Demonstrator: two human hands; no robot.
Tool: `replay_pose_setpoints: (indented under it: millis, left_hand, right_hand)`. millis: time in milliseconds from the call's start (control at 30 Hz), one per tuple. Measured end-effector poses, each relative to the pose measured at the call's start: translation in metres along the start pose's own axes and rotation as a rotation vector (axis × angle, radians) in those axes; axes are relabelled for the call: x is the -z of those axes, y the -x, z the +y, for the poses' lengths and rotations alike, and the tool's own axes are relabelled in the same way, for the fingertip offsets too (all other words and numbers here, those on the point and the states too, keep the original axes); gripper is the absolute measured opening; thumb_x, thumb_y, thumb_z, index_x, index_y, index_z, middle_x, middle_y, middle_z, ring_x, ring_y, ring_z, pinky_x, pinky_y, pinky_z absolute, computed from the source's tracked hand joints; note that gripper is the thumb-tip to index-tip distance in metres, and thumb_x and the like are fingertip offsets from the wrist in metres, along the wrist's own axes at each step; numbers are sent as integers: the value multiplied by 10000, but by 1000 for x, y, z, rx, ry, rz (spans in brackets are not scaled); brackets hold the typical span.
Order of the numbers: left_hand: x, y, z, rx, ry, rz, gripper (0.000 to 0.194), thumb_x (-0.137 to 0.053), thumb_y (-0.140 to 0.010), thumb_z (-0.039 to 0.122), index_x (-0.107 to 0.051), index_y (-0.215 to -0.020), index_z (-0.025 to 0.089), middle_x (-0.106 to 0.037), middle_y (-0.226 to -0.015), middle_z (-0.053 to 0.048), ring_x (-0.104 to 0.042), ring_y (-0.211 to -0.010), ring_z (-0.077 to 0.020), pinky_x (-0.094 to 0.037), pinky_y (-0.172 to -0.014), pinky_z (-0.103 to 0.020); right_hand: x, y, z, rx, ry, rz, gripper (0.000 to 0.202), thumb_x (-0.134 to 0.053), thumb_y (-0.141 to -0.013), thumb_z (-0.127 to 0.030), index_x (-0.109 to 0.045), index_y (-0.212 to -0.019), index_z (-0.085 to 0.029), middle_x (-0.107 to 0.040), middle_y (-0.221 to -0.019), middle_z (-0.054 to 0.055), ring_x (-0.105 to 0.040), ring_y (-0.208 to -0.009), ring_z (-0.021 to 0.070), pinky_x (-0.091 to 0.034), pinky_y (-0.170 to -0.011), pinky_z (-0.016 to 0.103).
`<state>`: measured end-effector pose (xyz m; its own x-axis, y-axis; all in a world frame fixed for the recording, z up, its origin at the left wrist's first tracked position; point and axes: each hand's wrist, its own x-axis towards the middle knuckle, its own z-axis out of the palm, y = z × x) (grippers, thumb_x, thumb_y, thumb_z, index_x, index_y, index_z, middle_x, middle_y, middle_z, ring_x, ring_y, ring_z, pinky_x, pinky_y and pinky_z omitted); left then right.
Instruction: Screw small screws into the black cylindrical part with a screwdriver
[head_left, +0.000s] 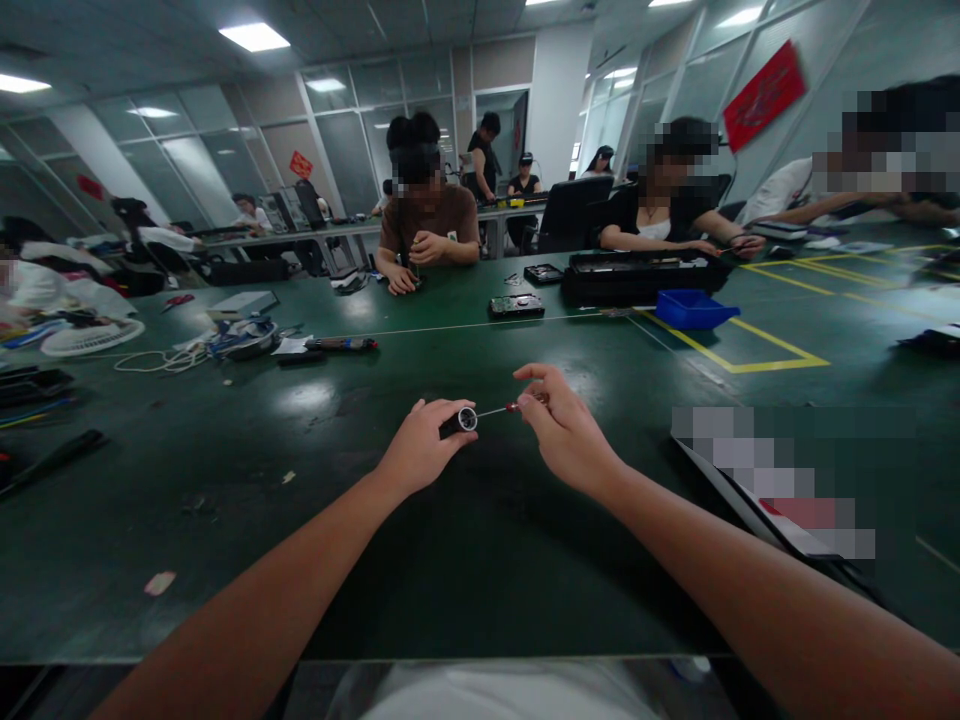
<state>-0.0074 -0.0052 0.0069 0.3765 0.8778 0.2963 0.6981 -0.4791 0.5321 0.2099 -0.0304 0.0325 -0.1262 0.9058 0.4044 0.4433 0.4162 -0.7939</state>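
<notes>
My left hand (427,440) is closed around a short black cylinder (452,425) with a silver ring at its open end, which faces right and toward me. My right hand (566,425) grips a small screwdriver (512,407) with a reddish handle, mostly hidden by the fingers. Its thin metal shaft points left, and the tip reaches the ringed end of the cylinder. Whether it goes inside is too small to tell. Both hands are above the green table (487,560), near its middle.
A blue tray (691,310) and black casing (637,278) lie farther back. At right is a dark-edged folder (739,490); at left, a black-and-red tool (341,344), a cable bundle (244,337) and a white fan grille (94,338). Several people sit around the table.
</notes>
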Motion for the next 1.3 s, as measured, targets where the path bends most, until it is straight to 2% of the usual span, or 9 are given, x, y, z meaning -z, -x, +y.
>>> replay_pose_setpoints:
  millis: [100,200,400,533,700,800,1100,1200,1300]
  left_hand:
    - [-1,0,0,10,2,-4,389,-694,-871,300,-643,-1256,280,-678,-1235,-48,-592,-1174,-264,-253,-1174,-576]
    - [-2,0,0,6,8,-17,381,-689,-876,294,-642,-1254,279,-679,-1233,-47,-591,-1172,-257,-231,-1178,-586]
    - [1,0,3,15,-1,-1,385,-684,-878,313,-643,-1259,268,-685,-1211,-52,-601,-1137,-262,-281,-1163,-564]
    - [3,0,5,28,2,18,375,-686,-876,307,-649,-1247,264,-689,-1193,-54,-605,-1122,-261,-316,-1147,-554]
    - [3,1,5,-47,8,9,388,-657,-902,304,-613,-1286,277,-653,-1281,-47,-561,-1231,-244,-170,-1209,-585]
    - [4,1,3,-40,-2,18,389,-645,-910,314,-602,-1295,275,-644,-1298,-55,-552,-1247,-243,-165,-1209,-590]
    - [3,1,3,-12,7,14,395,-675,-890,314,-616,-1279,279,-656,-1268,-52,-569,-1209,-249,-182,-1200,-596]
    - [3,1,4,-8,4,11,401,-676,-887,318,-617,-1281,278,-658,-1264,-54,-569,-1212,-253,-188,-1200,-592]
    - [3,1,5,-2,-1,10,398,-673,-889,324,-619,-1280,280,-662,-1255,-52,-577,-1200,-257,-191,-1198,-599]
  right_hand:
    - [-1,0,-1,10,-37,16,190,-445,-971,-358,-522,-1088,-229,-626,-831,19,-598,-749,191,-438,-679,331]
    - [-1,0,-1,1,6,16,257,-394,-1001,-427,-554,-961,-230,-613,-778,15,-586,-710,187,-423,-658,333]
    - [-2,-1,1,-8,-51,69,149,-466,-962,-315,-519,-1067,-225,-635,-854,28,-617,-780,188,-464,-701,335]
    - [-4,-4,4,-32,-160,94,178,-544,-931,-374,-581,-990,-210,-671,-872,46,-637,-802,190,-500,-744,353]
    - [-6,-14,17,-242,-506,143,273,-533,-912,-472,-598,-888,-208,-662,-827,51,-642,-741,184,-558,-744,379]
    - [-6,-17,23,-358,-627,119,276,-530,-904,-488,-563,-849,-219,-616,-743,39,-616,-664,181,-579,-707,389]
    - [-9,-10,11,-112,-319,177,245,-525,-939,-439,-597,-925,-205,-677,-826,44,-653,-758,184,-544,-761,377]
    - [-7,-9,6,-81,-293,153,243,-535,-936,-437,-605,-932,-205,-704,-845,52,-672,-770,189,-538,-741,366]
    - [-2,-8,0,-97,-164,149,294,-578,-912,-485,-638,-852,-204,-702,-738,35,-654,-674,179,-500,-656,333]
